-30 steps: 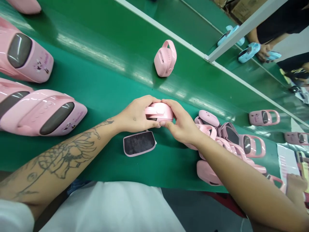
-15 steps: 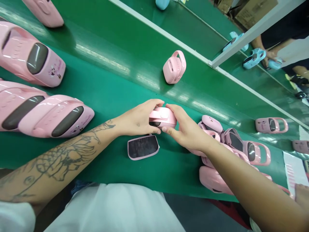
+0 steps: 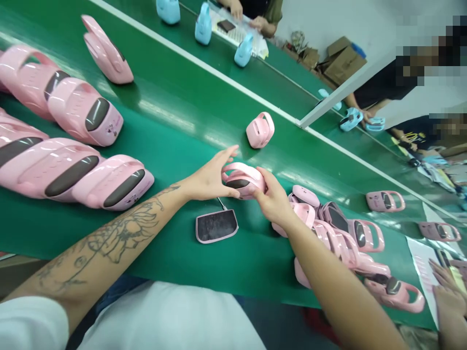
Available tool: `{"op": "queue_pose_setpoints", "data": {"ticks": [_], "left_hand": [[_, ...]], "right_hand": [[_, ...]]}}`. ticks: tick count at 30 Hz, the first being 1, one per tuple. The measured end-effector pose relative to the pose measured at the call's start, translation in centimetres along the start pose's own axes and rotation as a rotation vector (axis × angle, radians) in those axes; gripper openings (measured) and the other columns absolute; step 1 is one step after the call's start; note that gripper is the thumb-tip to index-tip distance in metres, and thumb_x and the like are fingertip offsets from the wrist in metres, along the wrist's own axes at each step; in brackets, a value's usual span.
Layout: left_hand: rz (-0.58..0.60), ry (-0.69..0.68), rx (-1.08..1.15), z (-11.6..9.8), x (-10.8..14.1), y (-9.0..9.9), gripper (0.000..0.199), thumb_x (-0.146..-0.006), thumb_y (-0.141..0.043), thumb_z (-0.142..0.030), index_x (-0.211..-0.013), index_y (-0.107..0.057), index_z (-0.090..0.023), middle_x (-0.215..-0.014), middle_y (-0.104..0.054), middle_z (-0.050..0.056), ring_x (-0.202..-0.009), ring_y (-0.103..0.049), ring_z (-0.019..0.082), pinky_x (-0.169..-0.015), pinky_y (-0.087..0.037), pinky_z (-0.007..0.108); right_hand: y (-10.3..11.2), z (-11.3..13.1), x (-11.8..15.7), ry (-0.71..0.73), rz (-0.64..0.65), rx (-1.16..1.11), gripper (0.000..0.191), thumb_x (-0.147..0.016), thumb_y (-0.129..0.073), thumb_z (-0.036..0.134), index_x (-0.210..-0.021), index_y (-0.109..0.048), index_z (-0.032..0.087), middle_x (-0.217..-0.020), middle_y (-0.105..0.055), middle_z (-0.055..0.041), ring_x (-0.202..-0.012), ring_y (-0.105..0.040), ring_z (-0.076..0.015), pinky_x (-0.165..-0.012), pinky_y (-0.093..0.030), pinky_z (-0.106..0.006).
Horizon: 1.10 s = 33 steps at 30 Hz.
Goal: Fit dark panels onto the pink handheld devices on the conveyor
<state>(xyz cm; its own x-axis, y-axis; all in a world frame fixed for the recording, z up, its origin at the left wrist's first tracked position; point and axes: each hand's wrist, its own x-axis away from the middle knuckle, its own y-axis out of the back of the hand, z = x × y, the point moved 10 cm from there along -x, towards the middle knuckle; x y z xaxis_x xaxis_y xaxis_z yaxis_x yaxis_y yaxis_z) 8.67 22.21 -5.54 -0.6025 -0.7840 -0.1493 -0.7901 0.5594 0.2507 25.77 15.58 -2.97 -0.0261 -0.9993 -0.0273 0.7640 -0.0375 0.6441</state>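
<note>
A glossy pink plastic housing (image 3: 251, 188) with a loop handle and a dark oval window is held above the green bench. My right hand (image 3: 273, 194) grips its right end between thumb and fingers. At the other end, my left hand (image 3: 209, 177) has its fingers stretched out and apart around the handle side. The left thumb lies close to the housing's lower edge; whether it touches, I cannot tell. Below the hands a dark panel with a pink rim (image 3: 216, 226) lies flat on the bench.
Several pink housings (image 3: 113, 182) stand in rows at left, and more (image 3: 337, 243) are heaped at right beside rimmed panels (image 3: 333, 216). A single pink housing (image 3: 260, 130) stands farther back. Beyond a white rail (image 3: 204, 61), people handle blue housings (image 3: 351, 119). Another person's hand (image 3: 450, 296) is at far right.
My left fingers have spread and lifted off the housing, while my right hand keeps its grip. The housing has tilted, showing more of its handle and window. The camera view has shifted.
</note>
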Motion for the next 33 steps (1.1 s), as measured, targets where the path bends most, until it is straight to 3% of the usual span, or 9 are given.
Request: {"op": "queue_pose_setpoints", "data": {"ticks": [4, 7, 9, 13, 17, 23, 29, 33], "left_hand": [[0.007, 0.054, 0.354, 0.2, 2.4, -0.2, 0.127, -0.071, -0.098, -0.039, -0.175, -0.027, -0.024, -0.174, -0.040, 0.023, -0.159, -0.045, 0.043, -0.131, -0.037, 0.061], [0.041, 0.030, 0.490, -1.3, 3.9, -0.9, 0.115, -0.078, -0.097, -0.044, -0.173, -0.035, -0.026, -0.176, -0.040, 0.021, -0.162, -0.041, 0.042, -0.134, -0.033, 0.060], [0.057, -0.016, 0.545, -2.7, 4.4, -1.1, 0.104, -0.081, -0.095, -0.045, -0.169, -0.044, -0.024, -0.173, -0.045, 0.020, -0.159, -0.045, 0.042, -0.133, -0.036, 0.058], [0.053, -0.055, 0.641, -4.1, 4.9, -1.2, 0.070, -0.088, -0.090, -0.045, -0.149, -0.069, -0.020, -0.154, -0.067, 0.018, -0.140, -0.065, 0.042, -0.115, -0.056, 0.051], [-0.058, 0.039, 0.780, -3.1, 5.4, -1.0, 0.054, -0.089, -0.087, -0.052, -0.133, -0.079, -0.021, -0.133, -0.079, 0.014, -0.122, -0.075, 0.033, -0.098, -0.062, 0.040], [-0.066, 0.216, 0.941, -2.4, 6.3, -3.0, 0.049, -0.083, -0.089, -0.057, -0.116, -0.082, -0.021, -0.109, -0.084, 0.010, -0.093, -0.078, 0.027, -0.084, -0.063, 0.038], [-0.078, 0.369, 0.998, -2.5, 7.1, -5.1, 0.045, -0.096, -0.066, -0.053, -0.125, -0.076, -0.020, -0.132, -0.080, 0.013, -0.125, -0.074, 0.038, -0.106, -0.060, 0.054], [-0.198, 0.315, 0.924, -3.4, 6.2, -4.6, 0.063, -0.103, -0.048, -0.068, -0.130, -0.073, -0.018, -0.135, -0.079, 0.014, -0.130, -0.072, 0.038, -0.106, -0.060, 0.054]], "right_hand": [[1.5, 0.8, 3.1, -0.016, -0.194, -0.424, 0.074, -0.093, -0.073, 0.069, -0.151, -0.058, 0.025, -0.159, -0.063, -0.0144, -0.148, -0.059, -0.0376, -0.124, -0.048, -0.060], [0.8, 2.2, 5.5, 0.056, -0.249, -0.703, 0.077, -0.092, -0.073, 0.072, -0.153, -0.057, 0.027, -0.159, -0.063, -0.0147, -0.150, -0.059, -0.0381, -0.123, -0.050, -0.061], [0.1, 2.7, 6.7, 0.076, -0.277, -0.772, 0.081, -0.091, -0.074, 0.072, -0.156, -0.056, 0.027, -0.161, -0.062, -0.0150, -0.151, -0.058, -0.0387, -0.125, -0.048, -0.062], [-0.4, 3.1, 8.3, 0.052, -0.349, -0.617, 0.096, -0.092, -0.074, 0.072, -0.168, -0.041, 0.024, -0.168, -0.053, -0.0169, -0.155, -0.053, -0.0393, -0.126, -0.048, -0.061], [-0.3, 4.9, 9.1, 0.083, -0.330, -0.309, 0.104, -0.094, -0.071, 0.072, -0.174, -0.025, 0.023, -0.175, -0.041, -0.0195, -0.159, -0.048, -0.0385, -0.124, -0.051, -0.061], [1.6, 9.1, 10.3, 0.273, -0.478, -0.081, 0.090, -0.092, -0.079, 0.062, -0.167, -0.041, 0.033, -0.157, -0.056, -0.0155, -0.150, -0.055, -0.0388, -0.124, -0.051, -0.062], [2.7, 11.3, 11.1, 0.279, -0.580, 0.001, 0.082, -0.089, -0.084, 0.055, -0.161, -0.050, 0.036, -0.143, -0.062, -0.0161, -0.135, -0.064, -0.0409, -0.117, -0.055, -0.064], [2.0, 8.7, 10.2, 0.196, -0.538, -0.211, 0.067, -0.101, -0.065, 0.050, -0.162, -0.047, 0.029, -0.156, -0.057, -0.0154, -0.148, -0.056, -0.0370, -0.126, -0.047, -0.061]]}}
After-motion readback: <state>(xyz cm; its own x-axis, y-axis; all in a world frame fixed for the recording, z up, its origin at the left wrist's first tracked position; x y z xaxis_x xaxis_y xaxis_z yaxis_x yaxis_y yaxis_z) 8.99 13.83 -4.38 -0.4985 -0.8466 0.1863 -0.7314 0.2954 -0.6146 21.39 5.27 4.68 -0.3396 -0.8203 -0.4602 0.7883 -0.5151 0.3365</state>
